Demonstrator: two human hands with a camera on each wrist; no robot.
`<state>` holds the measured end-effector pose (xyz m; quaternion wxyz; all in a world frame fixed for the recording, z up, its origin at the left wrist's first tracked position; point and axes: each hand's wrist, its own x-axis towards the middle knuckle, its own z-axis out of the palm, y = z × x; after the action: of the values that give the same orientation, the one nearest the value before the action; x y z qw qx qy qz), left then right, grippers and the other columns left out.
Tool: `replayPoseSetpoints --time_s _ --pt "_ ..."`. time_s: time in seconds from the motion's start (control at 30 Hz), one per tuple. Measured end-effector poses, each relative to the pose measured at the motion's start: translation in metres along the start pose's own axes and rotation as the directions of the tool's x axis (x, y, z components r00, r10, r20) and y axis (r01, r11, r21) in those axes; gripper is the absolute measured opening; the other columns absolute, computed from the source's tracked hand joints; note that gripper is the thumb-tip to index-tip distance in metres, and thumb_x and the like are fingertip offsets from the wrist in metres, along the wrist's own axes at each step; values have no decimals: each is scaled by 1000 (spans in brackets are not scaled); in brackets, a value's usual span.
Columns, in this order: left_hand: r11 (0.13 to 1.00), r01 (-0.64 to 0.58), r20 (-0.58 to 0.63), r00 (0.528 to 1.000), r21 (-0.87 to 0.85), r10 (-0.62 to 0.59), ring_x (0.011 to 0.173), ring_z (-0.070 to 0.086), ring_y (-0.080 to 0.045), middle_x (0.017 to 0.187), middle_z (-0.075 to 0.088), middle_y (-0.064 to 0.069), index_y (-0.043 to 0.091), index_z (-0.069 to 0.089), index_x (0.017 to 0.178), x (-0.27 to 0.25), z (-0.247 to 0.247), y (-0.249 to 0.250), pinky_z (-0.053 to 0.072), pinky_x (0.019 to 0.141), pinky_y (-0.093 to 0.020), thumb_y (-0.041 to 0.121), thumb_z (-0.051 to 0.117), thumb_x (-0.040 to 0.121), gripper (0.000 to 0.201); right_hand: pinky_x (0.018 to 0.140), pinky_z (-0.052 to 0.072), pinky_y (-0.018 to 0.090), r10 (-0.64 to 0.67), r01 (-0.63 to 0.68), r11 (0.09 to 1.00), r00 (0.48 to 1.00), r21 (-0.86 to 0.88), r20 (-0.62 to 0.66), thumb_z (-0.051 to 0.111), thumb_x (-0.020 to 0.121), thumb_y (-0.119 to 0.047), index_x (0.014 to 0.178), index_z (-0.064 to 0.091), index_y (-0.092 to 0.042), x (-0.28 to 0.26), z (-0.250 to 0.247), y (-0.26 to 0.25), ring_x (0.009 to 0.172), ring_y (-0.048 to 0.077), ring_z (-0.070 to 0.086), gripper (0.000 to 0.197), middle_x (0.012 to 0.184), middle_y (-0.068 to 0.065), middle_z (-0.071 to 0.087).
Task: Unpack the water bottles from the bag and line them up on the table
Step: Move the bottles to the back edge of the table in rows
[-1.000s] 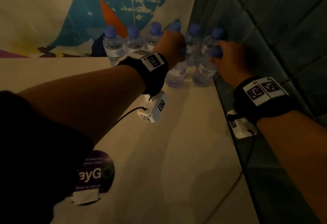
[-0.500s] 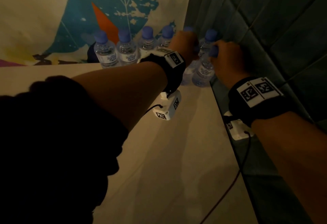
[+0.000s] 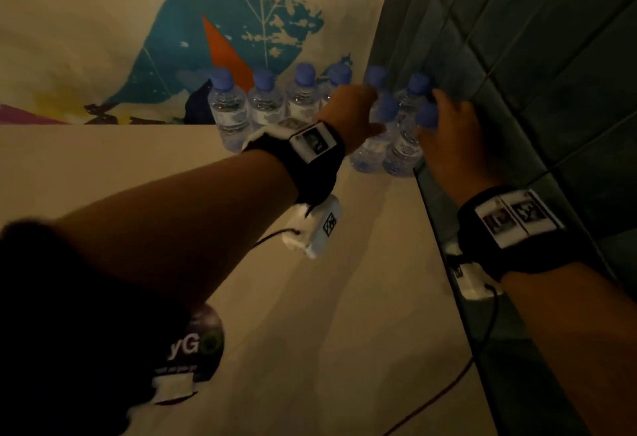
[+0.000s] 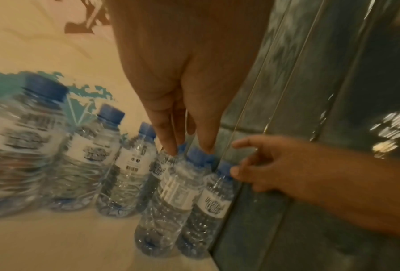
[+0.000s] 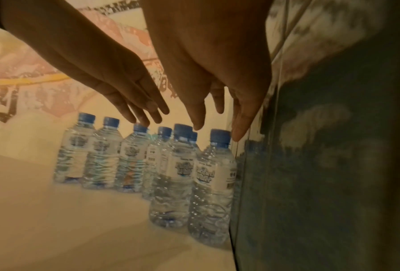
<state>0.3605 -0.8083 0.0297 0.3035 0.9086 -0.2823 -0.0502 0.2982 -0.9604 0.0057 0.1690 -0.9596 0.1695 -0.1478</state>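
Observation:
Several clear water bottles with blue caps stand in a row along the table's back edge. Two more stand in front of it at the right edge: one and one by the wall. My left hand hovers over them with straight fingers, its fingertips just at the caps. My right hand is spread above the rightmost cap, holding nothing. The bag is hidden from view, unless it is the dark shape behind the row.
A dark green panelled wall runs close along the table's right edge. A painted wall backs the table. A dark shape sits behind the leftmost bottle. A round dark sticker lies near the front of the table.
Both hands gripped the caps of the two front bottles before. Now the fingers have opened and come off, and both bottles stand free at the right edge.

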Motion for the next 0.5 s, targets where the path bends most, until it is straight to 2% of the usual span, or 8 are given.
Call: replayPoseSetpoints --time_s 0.1,0.2,0.27,0.33,0.4,0.5 --pt "999 -33 -15 999 -32 32 108 57 -31 119 61 -17 8 54 119 -59 -35 -7 44 91 -35 22 61 85 38 99 37 44 1 4 994 999 105 -45 62 84 -16 140 32 -15 -51 -10 -9 120 41 44 63 134 27 41" --pt "1000 -6 -40 999 21 7 96 58 -16 118 63 -10 13 55 120 -129 -78 -16 38 78 -19 27 59 87 37 98 39 47 -8 5 990 1000 143 18 63 84 -17 139 33 -17 -107 -10 -21 117 44 46 63 131 29 42" --pt "998 47 -65 997 33 -45 87 52 -5 115 64 -5 17 55 119 -175 -107 -18 38 72 -15 31 59 86 36 89 47 50 -11 0 991 997 136 81 62 84 -22 137 34 -21 -143 -9 -30 105 44 53 60 125 26 44" --pt "996 88 -117 989 15 -86 84 56 -4 109 66 -1 19 57 117 -221 -135 -19 41 64 -11 33 59 86 34 81 51 49 -61 45 988 992 146 109 63 84 -24 134 36 -20 -178 -12 -45 96 42 58 57 121 23 46" --pt "993 115 -185 976 -4 -114 82 61 -5 102 66 5 23 59 115 -264 -161 -18 42 64 -4 34 58 86 31 78 52 46 -89 66 983 988 174 129 63 84 -23 133 38 -19 -209 -20 -62 92 36 59 56 121 21 46" --pt "985 165 -253 952 -50 -172 72 57 3 93 61 11 24 60 113 -323 -191 -21 41 64 1 34 56 87 28 79 51 41 -112 78 977 979 196 168 61 85 -24 134 39 -20 -251 -33 -90 92 30 60 54 123 19 46"
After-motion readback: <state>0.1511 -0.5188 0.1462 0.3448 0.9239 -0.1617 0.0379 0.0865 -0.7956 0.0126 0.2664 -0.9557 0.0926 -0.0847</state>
